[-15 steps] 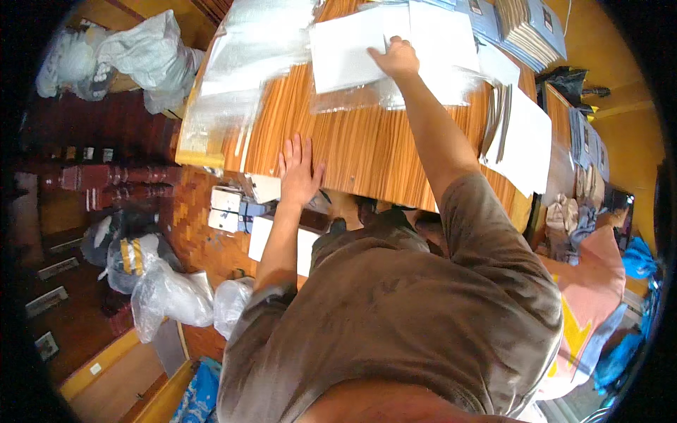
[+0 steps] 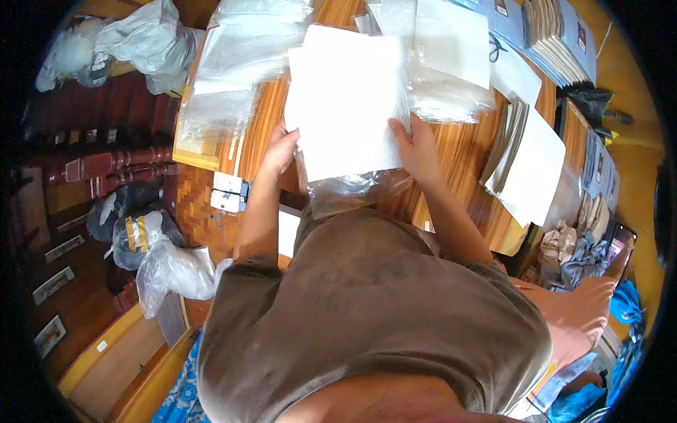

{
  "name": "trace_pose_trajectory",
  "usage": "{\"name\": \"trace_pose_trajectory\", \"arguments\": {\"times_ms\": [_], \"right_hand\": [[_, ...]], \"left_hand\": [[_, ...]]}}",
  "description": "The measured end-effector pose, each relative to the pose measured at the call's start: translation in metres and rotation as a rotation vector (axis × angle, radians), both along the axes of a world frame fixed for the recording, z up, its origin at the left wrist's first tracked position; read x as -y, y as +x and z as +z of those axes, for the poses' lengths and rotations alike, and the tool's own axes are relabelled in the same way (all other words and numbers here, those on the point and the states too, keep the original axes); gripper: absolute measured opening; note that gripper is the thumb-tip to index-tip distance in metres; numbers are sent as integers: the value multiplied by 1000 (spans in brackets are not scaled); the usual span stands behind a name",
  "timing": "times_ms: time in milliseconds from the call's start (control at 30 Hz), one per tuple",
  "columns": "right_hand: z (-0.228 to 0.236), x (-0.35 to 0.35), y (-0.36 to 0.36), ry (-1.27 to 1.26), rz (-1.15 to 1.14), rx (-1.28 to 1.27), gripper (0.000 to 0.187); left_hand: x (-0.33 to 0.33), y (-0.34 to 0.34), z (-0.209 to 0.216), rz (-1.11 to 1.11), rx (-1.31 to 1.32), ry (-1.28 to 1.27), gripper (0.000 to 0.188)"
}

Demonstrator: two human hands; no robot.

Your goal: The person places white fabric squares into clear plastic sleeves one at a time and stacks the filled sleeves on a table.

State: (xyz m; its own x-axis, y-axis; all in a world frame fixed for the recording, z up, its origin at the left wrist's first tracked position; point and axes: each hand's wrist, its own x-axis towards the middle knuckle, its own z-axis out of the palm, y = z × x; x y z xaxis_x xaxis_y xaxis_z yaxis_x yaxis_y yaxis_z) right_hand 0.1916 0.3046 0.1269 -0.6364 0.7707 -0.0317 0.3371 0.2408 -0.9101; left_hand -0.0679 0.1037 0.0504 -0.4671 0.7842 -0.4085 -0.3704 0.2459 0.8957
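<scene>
A white sheet (image 2: 349,106) in a clear plastic bag is held in front of me, just over the near edge of the wooden table (image 2: 458,155). My left hand (image 2: 281,149) grips its left edge, thumb on top. On the opposite edge, my right hand (image 2: 417,149) pinches it with the thumb in front and the fingers behind. The loose transparent end of the bag (image 2: 352,185) hangs below the sheet toward my body. Beside it on the table, a pile of clear bags (image 2: 451,53) has white showing inside.
More clear plastic bags (image 2: 236,70) cover the table's left side. White sheets (image 2: 532,166) and grey cards lean at the right edge. Folded blue garments (image 2: 557,35) are stacked at the far right. Bundled plastic (image 2: 173,271) lies on the left floor, pink-orange cloth (image 2: 575,307) at right.
The bagged white sheet has come off the table toward me. My right hand drew back with it, and my left hand went from lying flat on the table to gripping its left edge.
</scene>
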Motion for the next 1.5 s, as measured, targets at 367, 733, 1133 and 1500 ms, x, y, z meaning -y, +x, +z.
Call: {"name": "trace_pose_trajectory", "arguments": {"times_ms": [367,733,1133,1500], "right_hand": [[73,-140,-26,408,-645,99,41],[45,-68,45,405,-1042,140,37],[-18,151,31,78,-809,333,29],[91,-139,7,640,-653,196,46]], "left_hand": [[-168,-3,117,-64,-130,79,58],[-72,-31,4,-173,26,154,45],[-174,-102,100,36,-108,310,56],[34,-68,59,213,-87,85,40]]}}
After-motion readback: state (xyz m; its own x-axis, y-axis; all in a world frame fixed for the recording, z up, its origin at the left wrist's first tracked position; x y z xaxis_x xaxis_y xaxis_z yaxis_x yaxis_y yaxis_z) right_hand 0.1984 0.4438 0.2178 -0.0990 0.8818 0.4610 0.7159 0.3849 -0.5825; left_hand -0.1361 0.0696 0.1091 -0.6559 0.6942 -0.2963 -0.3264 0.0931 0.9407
